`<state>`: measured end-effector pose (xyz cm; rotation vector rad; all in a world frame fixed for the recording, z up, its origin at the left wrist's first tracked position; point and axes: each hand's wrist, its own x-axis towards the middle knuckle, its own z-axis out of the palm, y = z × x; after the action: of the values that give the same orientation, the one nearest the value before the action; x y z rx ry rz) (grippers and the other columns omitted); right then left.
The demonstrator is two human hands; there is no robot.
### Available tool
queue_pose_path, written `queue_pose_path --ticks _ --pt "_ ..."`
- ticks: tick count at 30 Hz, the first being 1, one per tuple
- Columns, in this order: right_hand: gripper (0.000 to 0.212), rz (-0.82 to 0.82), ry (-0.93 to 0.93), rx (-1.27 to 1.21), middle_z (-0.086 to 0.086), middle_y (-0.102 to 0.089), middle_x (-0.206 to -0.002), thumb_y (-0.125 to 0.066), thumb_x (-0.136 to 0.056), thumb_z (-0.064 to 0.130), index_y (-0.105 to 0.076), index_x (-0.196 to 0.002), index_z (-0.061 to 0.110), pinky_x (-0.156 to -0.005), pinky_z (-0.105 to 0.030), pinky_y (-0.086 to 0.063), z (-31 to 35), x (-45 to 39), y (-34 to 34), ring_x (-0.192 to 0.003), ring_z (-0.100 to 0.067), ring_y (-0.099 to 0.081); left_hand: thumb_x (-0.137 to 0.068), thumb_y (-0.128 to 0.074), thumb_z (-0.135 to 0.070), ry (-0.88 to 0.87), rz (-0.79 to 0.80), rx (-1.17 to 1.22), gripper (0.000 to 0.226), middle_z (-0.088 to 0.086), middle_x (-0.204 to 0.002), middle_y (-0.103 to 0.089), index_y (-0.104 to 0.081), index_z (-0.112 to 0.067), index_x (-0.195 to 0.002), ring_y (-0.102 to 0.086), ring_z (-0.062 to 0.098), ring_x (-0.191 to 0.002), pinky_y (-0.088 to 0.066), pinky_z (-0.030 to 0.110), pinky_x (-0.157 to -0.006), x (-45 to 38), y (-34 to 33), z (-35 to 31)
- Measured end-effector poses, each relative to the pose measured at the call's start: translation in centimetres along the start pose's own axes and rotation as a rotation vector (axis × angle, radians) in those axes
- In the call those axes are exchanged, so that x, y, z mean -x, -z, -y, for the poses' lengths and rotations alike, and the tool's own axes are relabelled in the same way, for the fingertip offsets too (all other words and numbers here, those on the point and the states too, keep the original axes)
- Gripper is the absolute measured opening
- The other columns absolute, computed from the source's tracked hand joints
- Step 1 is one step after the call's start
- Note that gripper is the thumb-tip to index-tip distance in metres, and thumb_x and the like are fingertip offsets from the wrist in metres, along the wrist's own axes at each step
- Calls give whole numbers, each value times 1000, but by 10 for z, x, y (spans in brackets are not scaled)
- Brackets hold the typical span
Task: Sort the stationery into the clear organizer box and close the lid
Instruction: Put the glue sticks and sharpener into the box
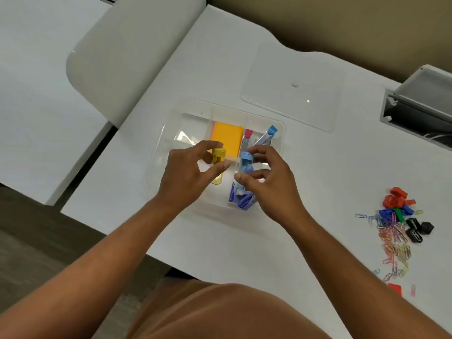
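The clear organizer box sits mid-table, its lid lying flat behind it. Inside are a yellow sticky-note pad, a pink-capped tube, a blue-capped tube and blue staple boxes. My left hand holds a yellow mini stapler between forefinger and thumb over the box's middle. My right hand pinches a blue mini stapler upright, just right of the yellow one.
A heap of coloured paper clips and red, blue, green and black binder clips lies on the table's right side. A grey open channel stands at the far right. A white chair is behind left.
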<state>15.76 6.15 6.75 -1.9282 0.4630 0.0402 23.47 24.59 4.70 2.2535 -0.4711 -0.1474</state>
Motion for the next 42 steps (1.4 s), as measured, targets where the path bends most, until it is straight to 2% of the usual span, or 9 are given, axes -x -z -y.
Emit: queue_pose_path --ticks 3,7,13,18,23,27,31,35,42 --pt "50 -15 30 81 15 -60 -121 -85 -83 32 -54 -121 40 -67 -4 -50 7 -7 -34 -91 -3 -66 -87 -74 -56 -75 34 -196 46 -5 -107 -74 -70 -31 -125 -62 17 -112 -34 42 -100 -4 14 27" --pt "48 -38 84 252 7 -59 -120 -82 -86 34 -56 -126 31 -78 -14 -54 13 -8 -66 -92 -7 -64 -82 -81 -47 -131 33 -260 41 -5 -112 -72 -72 -28 -118 -53 21 -122 -27 39 -95 -4 14 47" --pt "50 -9 73 459 0 -52 -129 -77 -91 26 -54 -136 25 -94 -33 -56 19 -7 -79 -110 -17 -61 -82 -77 -56 -125 81 -365 42 2 -125 -58 -74 -29 -114 -46 26 -126 -34 47 -95 -7 4 64" --pt "40 21 -11 690 0 -60 -134 -70 -96 33 -60 -133 25 -106 -34 -39 23 -11 -86 -120 -18 -57 -86 -73 -57 -144 152 -526 45 6 -133 -57 -74 -26 -119 -44 31 -131 -33 53 -100 -9 3 60" --pt "41 78 -124 715 -3 -62 -141 -67 -98 33 -62 -137 20 -115 -38 -42 23 -19 -90 -127 -19 -57 -91 -72 -50 -121 173 -505 45 6 -136 -56 -69 -27 -129 -44 29 -134 -30 50 -106 -7 6 53" --pt "37 -4 -30 644 -2 -60 -141 -66 -100 30 -63 -136 22 -113 -34 -37 18 -11 -83 -128 -18 -56 -95 -70 -40 -140 143 -434 37 5 -138 -57 -69 -28 -129 -45 26 -136 -27 47 -109 1 6 40" --pt "28 -149 100 682 -3 -65 -134 -64 -101 28 -67 -128 22 -106 -39 -37 8 0 -65 -124 -22 -58 -99 -63 -38 -201 98 -384 34 6 -147 -57 -71 -23 -129 -45 28 -142 -28 51 -113 8 -6 16" --pt "30 -227 91 684 -7 -65 -134 -67 -98 27 -68 -126 17 -106 -41 -38 -10 10 -31 -124 -27 -58 -101 -61 -36 -217 144 -314 40 8 -156 -50 -66 -17 -136 -38 32 -149 -25 51 -119 12 -34 -17" --pt "26 -466 57 646 -5 -66 -129 -66 -96 18 -66 -122 16 -98 -38 -41 -63 62 55 -118 -25 -60 -95 -73 -20 -357 208 -268 45 18 -144 -60 -64 -7 -137 -54 41 -136 -39 57 -112 39 -118 -98"
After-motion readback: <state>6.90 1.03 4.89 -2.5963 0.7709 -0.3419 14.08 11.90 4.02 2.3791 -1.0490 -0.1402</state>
